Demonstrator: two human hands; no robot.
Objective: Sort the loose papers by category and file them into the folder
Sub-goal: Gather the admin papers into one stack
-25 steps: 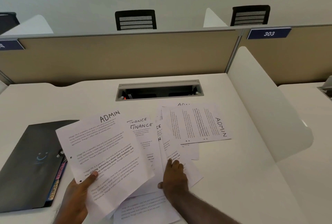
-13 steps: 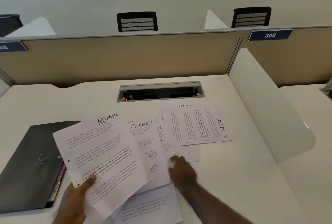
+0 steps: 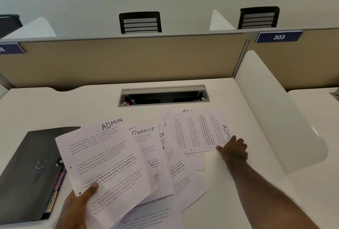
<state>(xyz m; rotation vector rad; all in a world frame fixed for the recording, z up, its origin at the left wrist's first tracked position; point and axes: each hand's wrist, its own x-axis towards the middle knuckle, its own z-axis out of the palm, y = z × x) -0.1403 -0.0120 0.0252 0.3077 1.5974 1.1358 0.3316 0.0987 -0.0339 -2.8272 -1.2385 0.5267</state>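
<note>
Nearest the viewer, the left hand (image 3: 77, 205) pinches the lower left corner of a white printed sheet headed ADMIN in black marker (image 3: 104, 162), thumb on top, holding it tilted above the white desk (image 3: 73, 104). Just left of it a closed black plastic folder with a faint smiley mark (image 3: 31, 170) lies flat on the desk, with colourful printed edges showing along its right side. Beneath and right of the held sheet, loose white papers overlap in a fan; one is headed FINANCE (image 3: 146, 148). Farther right, the right hand (image 3: 233, 150) reaches out, fingers loosely together, resting on the near right corner of a sideways white sheet also marked ADMIN (image 3: 198, 133); whether it grips the sheet or only touches it is hard to tell. Beyond the papers sits a grey recessed cable tray (image 3: 163, 94), then a tan partition, then black mesh chair backs.

The step in hand appears to be gathering the ADMIN sheets. The next move likely calls for lifting this sideways sheet, turning it and joining it to the held one without dragging its neighbours
</note>
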